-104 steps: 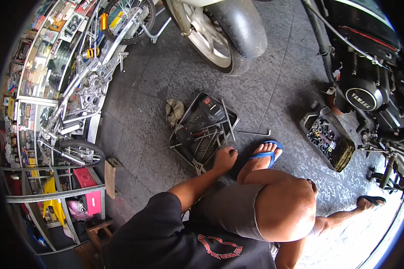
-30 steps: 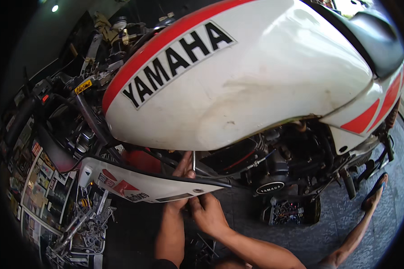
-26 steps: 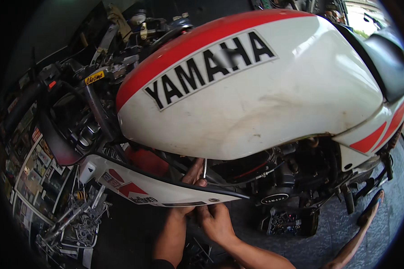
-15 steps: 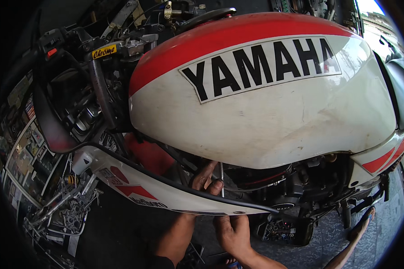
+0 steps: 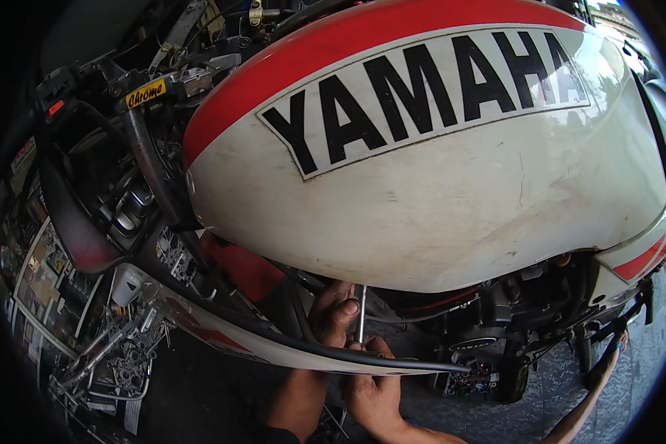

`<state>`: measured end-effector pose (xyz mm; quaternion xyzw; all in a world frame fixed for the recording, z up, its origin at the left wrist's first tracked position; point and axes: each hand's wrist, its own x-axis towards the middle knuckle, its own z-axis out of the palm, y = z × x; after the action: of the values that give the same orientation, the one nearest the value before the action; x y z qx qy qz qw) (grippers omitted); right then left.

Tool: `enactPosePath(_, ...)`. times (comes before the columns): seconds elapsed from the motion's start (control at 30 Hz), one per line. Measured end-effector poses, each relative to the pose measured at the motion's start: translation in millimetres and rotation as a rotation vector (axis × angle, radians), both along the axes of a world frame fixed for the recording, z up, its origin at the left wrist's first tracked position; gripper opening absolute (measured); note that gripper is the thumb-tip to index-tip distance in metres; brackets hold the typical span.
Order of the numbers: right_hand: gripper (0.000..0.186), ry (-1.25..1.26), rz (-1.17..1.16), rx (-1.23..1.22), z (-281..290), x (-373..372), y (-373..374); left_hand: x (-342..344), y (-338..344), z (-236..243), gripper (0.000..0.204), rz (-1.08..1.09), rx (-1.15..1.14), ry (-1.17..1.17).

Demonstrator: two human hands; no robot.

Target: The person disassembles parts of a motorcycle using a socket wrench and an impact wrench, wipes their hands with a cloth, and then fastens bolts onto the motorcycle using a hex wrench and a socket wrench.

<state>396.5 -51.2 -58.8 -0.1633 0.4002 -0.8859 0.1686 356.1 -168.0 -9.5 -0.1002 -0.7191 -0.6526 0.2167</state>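
Observation:
A motorcycle with a white and red fuel tank [image 5: 422, 200] fills the view. Beneath the tank's lower edge, my left hand [image 5: 333, 314] is curled with its thumb bent, close to a slim metal rod [image 5: 362, 318]. Its upper fingers are hidden by the tank. My right hand [image 5: 374, 403] comes from below, around the long white, red and black side panel [image 5: 274, 355]. Its fingers show above the panel's dark edge, closed at the rod's lower end. The panel hides part of both hands, and the rod's top goes out of sight under the tank.
The dark engine [image 5: 488, 318] lies right of my hands. Below it sits a dark tray [image 5: 488, 381] of small parts. Metal parts [image 5: 118, 355] and a glass-fronted case [image 5: 48, 274] stand at left. A bare limb [image 5: 596, 385], whose I cannot tell, enters at lower right.
The view has shifted, so the tank appears larger. The side panel looks lower and more edge-on. My right fingers now show above its edge at the rod; the left hand stays under the tank.

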Motion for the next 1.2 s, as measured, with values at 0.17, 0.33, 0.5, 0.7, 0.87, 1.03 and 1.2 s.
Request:
enactPosePath(0.17, 0.019, -0.039, 0.045, 0.066, 9.2, 3.6, 5.0, 0.6, 3.9, -3.6, 0.095, -0.098, 0.105, -0.044)
enactPosePath(0.33, 0.025, 0.045, -0.068, 0.118, 14.0, 2.7, 0.9, 10.0, 6.9, 7.5, 0.101, -0.091, -0.023, -0.028)
enactPosePath(0.5, 0.027, 0.158, 0.089, 0.281, 30.3, -20.8, 14.1, 9.1, 7.9, 15.8, 0.096, -0.055, -0.084, -0.052)
enactPosePath(0.7, 0.026, 0.145, 0.277, 0.250, 27.5, -41.1, 22.4, 10.6, -7.5, 10.6, 0.082, -0.002, -0.518, 0.024)
enactPosePath(0.87, 0.029, -0.014, 0.429, 0.277, 41.1, -35.5, 20.8, 17.2, -2.7, 23.2, 0.079, 0.025, -0.585, 0.117)
enactPosePath(1.03, 0.037, 0.193, 0.258, 0.241, 16.6, -32.9, 1.8, 33.6, -3.6, 31.4, 0.084, 0.101, -0.816, 0.051)
enactPosePath(1.2, 0.035, 0.151, 0.219, 0.085, 8.7, -48.3, -11.5, 26.1, 4.2, 12.7, 0.089, 0.209, -0.882, 0.171)
